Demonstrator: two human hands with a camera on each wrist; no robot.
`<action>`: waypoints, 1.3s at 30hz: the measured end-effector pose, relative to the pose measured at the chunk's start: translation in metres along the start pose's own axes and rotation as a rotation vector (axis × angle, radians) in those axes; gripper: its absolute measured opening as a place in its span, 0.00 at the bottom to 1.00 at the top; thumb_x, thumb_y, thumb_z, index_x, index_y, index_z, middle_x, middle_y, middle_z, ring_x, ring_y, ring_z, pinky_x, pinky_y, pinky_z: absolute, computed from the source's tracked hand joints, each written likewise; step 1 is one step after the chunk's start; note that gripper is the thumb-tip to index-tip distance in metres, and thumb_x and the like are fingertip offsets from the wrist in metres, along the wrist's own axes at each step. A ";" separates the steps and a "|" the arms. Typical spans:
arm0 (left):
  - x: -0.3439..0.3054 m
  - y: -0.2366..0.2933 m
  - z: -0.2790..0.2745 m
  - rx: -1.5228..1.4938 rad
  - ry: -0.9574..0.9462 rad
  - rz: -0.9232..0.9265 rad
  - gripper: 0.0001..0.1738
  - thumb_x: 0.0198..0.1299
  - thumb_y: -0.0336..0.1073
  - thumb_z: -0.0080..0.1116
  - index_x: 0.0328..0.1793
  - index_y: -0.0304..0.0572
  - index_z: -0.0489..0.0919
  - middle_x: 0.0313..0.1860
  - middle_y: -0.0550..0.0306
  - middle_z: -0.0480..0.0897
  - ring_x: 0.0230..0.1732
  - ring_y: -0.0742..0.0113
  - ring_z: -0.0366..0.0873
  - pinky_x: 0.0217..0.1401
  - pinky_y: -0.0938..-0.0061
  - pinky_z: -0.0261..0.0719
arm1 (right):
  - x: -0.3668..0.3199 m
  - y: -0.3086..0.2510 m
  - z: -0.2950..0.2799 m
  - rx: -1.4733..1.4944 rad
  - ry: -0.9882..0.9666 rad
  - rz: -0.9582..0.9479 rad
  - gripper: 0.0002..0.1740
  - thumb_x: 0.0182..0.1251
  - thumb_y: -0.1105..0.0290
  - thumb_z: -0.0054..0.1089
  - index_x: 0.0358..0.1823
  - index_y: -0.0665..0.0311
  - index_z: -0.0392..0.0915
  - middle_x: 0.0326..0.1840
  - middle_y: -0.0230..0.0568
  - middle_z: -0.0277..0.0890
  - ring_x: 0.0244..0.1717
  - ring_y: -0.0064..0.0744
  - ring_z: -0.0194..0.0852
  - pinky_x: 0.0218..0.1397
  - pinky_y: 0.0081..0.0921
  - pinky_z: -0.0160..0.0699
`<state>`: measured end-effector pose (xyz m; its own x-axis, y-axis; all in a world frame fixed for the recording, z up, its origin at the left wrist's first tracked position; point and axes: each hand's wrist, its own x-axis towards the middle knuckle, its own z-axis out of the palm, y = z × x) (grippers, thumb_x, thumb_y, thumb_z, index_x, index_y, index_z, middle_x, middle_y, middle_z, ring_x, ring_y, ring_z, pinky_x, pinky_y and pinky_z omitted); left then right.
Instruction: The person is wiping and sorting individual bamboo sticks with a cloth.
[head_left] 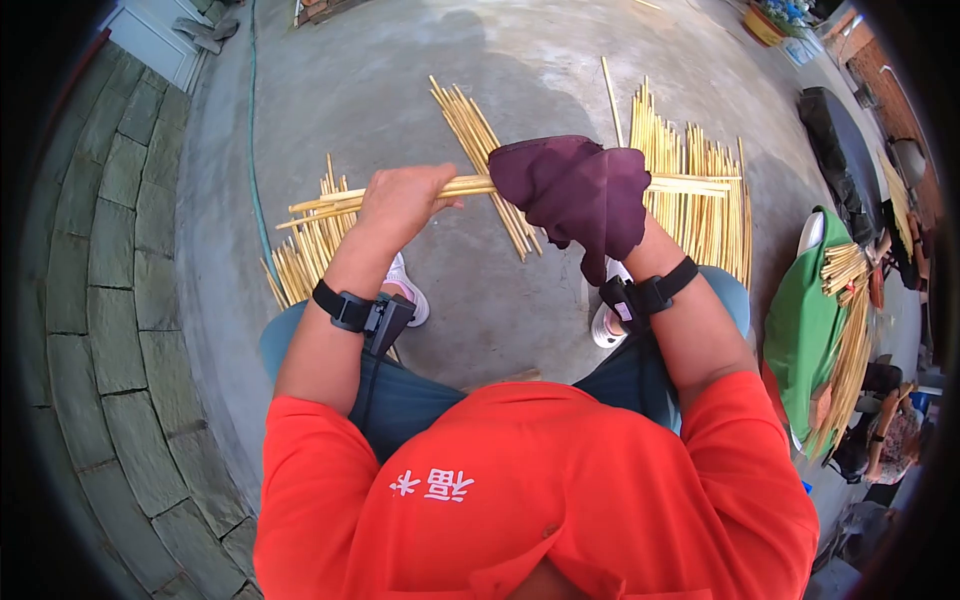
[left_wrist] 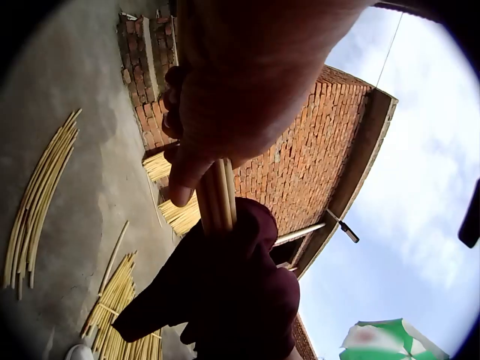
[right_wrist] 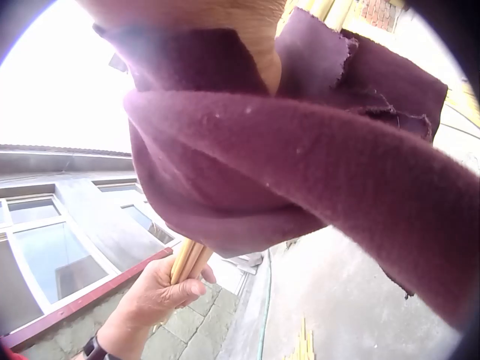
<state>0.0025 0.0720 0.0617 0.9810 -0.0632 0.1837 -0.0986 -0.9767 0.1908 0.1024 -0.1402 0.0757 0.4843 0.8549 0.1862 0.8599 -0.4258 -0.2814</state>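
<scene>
In the head view, a small bunch of thin straw-yellow sticks (head_left: 466, 186) lies crosswise between both hands. My left hand (head_left: 403, 205) grips it toward the left end, fingers curled round it and stick tips jutting past the knuckles. A maroon cloth (head_left: 575, 190) wraps the bunch farther right. My right hand (right_wrist: 262, 34) holds the cloth round the sticks, its fingers mostly hidden under the folds. Loose cloth hangs toward me. Seen from the left wrist, a short bare length of sticks (left_wrist: 217, 196) shows between the left thumb and the cloth.
Similar sticks lie on the concrete in a left pile (head_left: 305, 245), a middle pile (head_left: 480, 150) and a large right pile (head_left: 700, 170). A green cloth-covered item (head_left: 808, 330) with stick bundles stands at right. A hose (head_left: 254, 130) runs along the left; another person (head_left: 895, 430) sits far right.
</scene>
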 end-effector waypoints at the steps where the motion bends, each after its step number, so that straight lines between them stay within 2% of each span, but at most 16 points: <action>1: -0.001 -0.002 -0.007 0.024 -0.045 -0.049 0.17 0.46 0.49 0.58 0.32 0.45 0.71 0.24 0.53 0.76 0.31 0.50 0.74 0.30 0.61 0.69 | -0.003 0.007 0.001 0.000 0.002 0.004 0.08 0.35 0.68 0.59 0.23 0.55 0.74 0.22 0.33 0.71 0.23 0.33 0.68 0.23 0.25 0.64; 3: -0.006 -0.011 -0.014 0.053 -0.087 -0.091 0.17 0.46 0.50 0.58 0.32 0.45 0.72 0.23 0.53 0.77 0.31 0.50 0.75 0.31 0.61 0.70 | -0.005 0.021 0.001 -0.114 0.347 -0.234 0.09 0.38 0.68 0.58 0.26 0.55 0.76 0.22 0.33 0.71 0.23 0.32 0.68 0.26 0.24 0.65; 4: -0.008 -0.017 -0.016 0.038 -0.113 -0.129 0.18 0.45 0.51 0.58 0.32 0.46 0.73 0.23 0.53 0.77 0.31 0.50 0.75 0.31 0.60 0.70 | -0.002 0.023 -0.004 -0.118 0.353 -0.230 0.09 0.38 0.68 0.58 0.26 0.55 0.76 0.22 0.33 0.71 0.23 0.32 0.68 0.26 0.24 0.65; 6: -0.011 -0.022 -0.016 0.025 -0.136 -0.162 0.19 0.44 0.52 0.58 0.33 0.46 0.74 0.23 0.53 0.77 0.32 0.49 0.75 0.31 0.60 0.69 | 0.005 0.019 -0.027 0.438 0.121 -0.005 0.08 0.43 0.71 0.57 0.28 0.57 0.76 0.25 0.32 0.72 0.27 0.30 0.68 0.29 0.21 0.67; 7: -0.012 -0.025 -0.015 -0.026 -0.156 -0.222 0.19 0.44 0.51 0.59 0.33 0.45 0.74 0.24 0.51 0.77 0.31 0.50 0.74 0.30 0.61 0.69 | 0.004 0.005 -0.043 0.151 0.194 -0.037 0.04 0.46 0.73 0.56 0.26 0.62 0.74 0.29 0.33 0.72 0.30 0.29 0.68 0.31 0.18 0.66; 13: -0.006 -0.047 0.014 -0.501 -0.069 -0.353 0.18 0.50 0.47 0.60 0.35 0.39 0.74 0.18 0.56 0.71 0.21 0.65 0.69 0.25 0.70 0.65 | -0.014 0.041 -0.046 0.144 0.644 -0.042 0.04 0.45 0.73 0.55 0.26 0.62 0.74 0.29 0.33 0.72 0.30 0.29 0.67 0.32 0.18 0.66; 22: 0.016 -0.028 0.020 -1.206 -0.169 -0.623 0.14 0.56 0.47 0.54 0.38 0.45 0.71 0.14 0.67 0.65 0.13 0.81 0.57 0.15 0.84 0.56 | -0.028 0.092 -0.038 0.062 0.901 -0.019 0.04 0.44 0.73 0.55 0.24 0.63 0.73 0.30 0.33 0.71 0.31 0.30 0.67 0.34 0.19 0.65; 26: 0.021 -0.021 0.026 -1.447 -0.143 -0.614 0.16 0.60 0.50 0.48 0.39 0.45 0.69 0.15 0.65 0.66 0.13 0.80 0.56 0.16 0.85 0.56 | -0.020 0.098 0.001 0.221 0.777 0.211 0.07 0.56 0.75 0.50 0.37 0.66 0.70 0.28 0.37 0.71 0.26 0.27 0.69 0.28 0.22 0.70; 27: 0.022 -0.016 0.027 -1.447 -0.146 -0.613 0.16 0.60 0.50 0.48 0.39 0.45 0.69 0.15 0.65 0.66 0.13 0.80 0.56 0.16 0.85 0.56 | -0.020 0.083 -0.005 0.397 0.377 0.437 0.07 0.57 0.76 0.48 0.37 0.68 0.71 0.32 0.38 0.71 0.28 0.24 0.70 0.26 0.19 0.70; 28: 0.023 -0.010 0.027 -1.516 -0.152 -0.592 0.16 0.61 0.50 0.47 0.39 0.44 0.69 0.15 0.64 0.66 0.13 0.80 0.56 0.16 0.84 0.56 | -0.005 0.082 0.009 0.673 0.594 0.120 0.04 0.37 0.71 0.53 0.11 0.60 0.70 0.19 0.34 0.67 0.27 0.30 0.63 0.36 0.20 0.63; 30: 0.025 0.004 0.028 -1.588 -0.166 -0.574 0.16 0.61 0.50 0.46 0.40 0.44 0.68 0.16 0.64 0.66 0.13 0.80 0.56 0.16 0.84 0.57 | -0.006 0.072 0.014 0.856 0.331 0.224 0.06 0.38 0.69 0.54 0.10 0.59 0.71 0.14 0.32 0.67 0.27 0.30 0.64 0.38 0.19 0.63; 32: 0.028 0.020 0.028 -1.579 -0.203 -0.534 0.16 0.62 0.50 0.44 0.39 0.44 0.67 0.16 0.63 0.67 0.13 0.80 0.57 0.17 0.84 0.58 | 0.006 0.066 0.030 1.205 0.412 0.116 0.09 0.41 0.67 0.54 0.08 0.58 0.71 0.14 0.31 0.69 0.28 0.30 0.66 0.41 0.19 0.63; 34: 0.029 0.034 0.032 -1.566 -0.207 -0.501 0.16 0.62 0.49 0.44 0.39 0.44 0.67 0.16 0.62 0.67 0.13 0.79 0.57 0.17 0.84 0.58 | 0.011 0.060 0.035 1.186 0.409 0.007 0.11 0.44 0.66 0.54 0.09 0.58 0.71 0.15 0.31 0.71 0.28 0.29 0.68 0.43 0.20 0.63; 36: 0.028 0.043 0.033 -1.551 -0.208 -0.467 0.15 0.62 0.48 0.44 0.39 0.43 0.67 0.16 0.62 0.67 0.13 0.79 0.57 0.17 0.83 0.58 | 0.015 0.054 0.038 1.426 0.208 -0.376 0.07 0.56 0.75 0.47 0.33 0.71 0.72 0.31 0.39 0.72 0.32 0.25 0.72 0.32 0.16 0.70; 37: 0.026 0.045 0.034 -1.543 -0.211 -0.446 0.15 0.62 0.47 0.44 0.39 0.43 0.67 0.16 0.61 0.68 0.13 0.79 0.57 0.17 0.83 0.58 | 0.011 0.043 0.032 1.173 0.127 -0.057 0.07 0.55 0.74 0.48 0.31 0.70 0.74 0.30 0.39 0.73 0.32 0.25 0.71 0.35 0.17 0.70; 39: 0.025 0.047 0.037 -1.523 -0.199 -0.445 0.14 0.62 0.46 0.45 0.39 0.43 0.66 0.18 0.59 0.70 0.13 0.78 0.58 0.16 0.83 0.59 | 0.012 0.021 0.016 0.832 0.139 -0.142 0.06 0.54 0.75 0.49 0.29 0.70 0.74 0.29 0.40 0.74 0.31 0.26 0.72 0.34 0.18 0.70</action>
<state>0.0288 0.0173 0.0397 0.9690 0.0139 -0.2468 0.2407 0.1746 0.9548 0.1238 -0.1347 0.0568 0.4434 0.8163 0.3701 0.5415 0.0851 -0.8364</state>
